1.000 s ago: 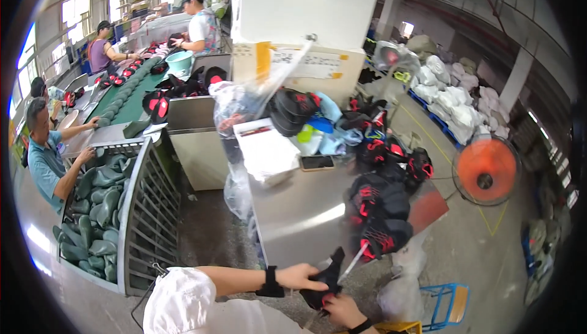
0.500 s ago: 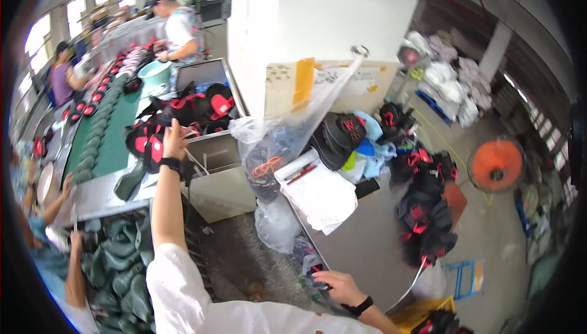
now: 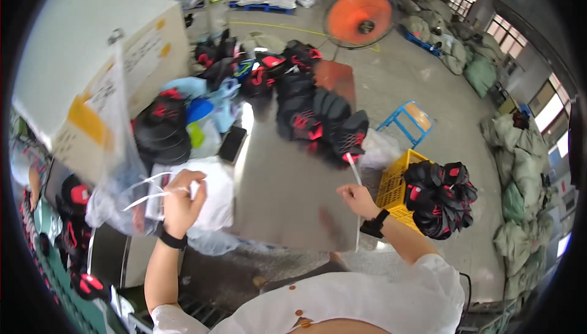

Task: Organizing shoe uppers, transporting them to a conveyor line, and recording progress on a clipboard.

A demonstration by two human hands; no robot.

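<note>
Holding thin white strips (image 3: 147,198) in left hand (image 3: 183,204), over papers (image 3: 218,194), left near side of surface (image 3: 287,202). Strips slack, looped, trailing left. Right hand (image 3: 359,201) curled at right edge; can't tell whether pinching anything. Strip ends blurred; grip point hidden by fingers.

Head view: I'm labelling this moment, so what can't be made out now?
All in the head view:
Left hand: how white strips are gripped; the hand hides where they meet it.
Right hand: whether it holds anything; its palm is turned away.
Yellow crate: its inside; heaped black-and-red shoe uppers cover it.
Person at far left: blurred, cut off by the dark edge.
</note>
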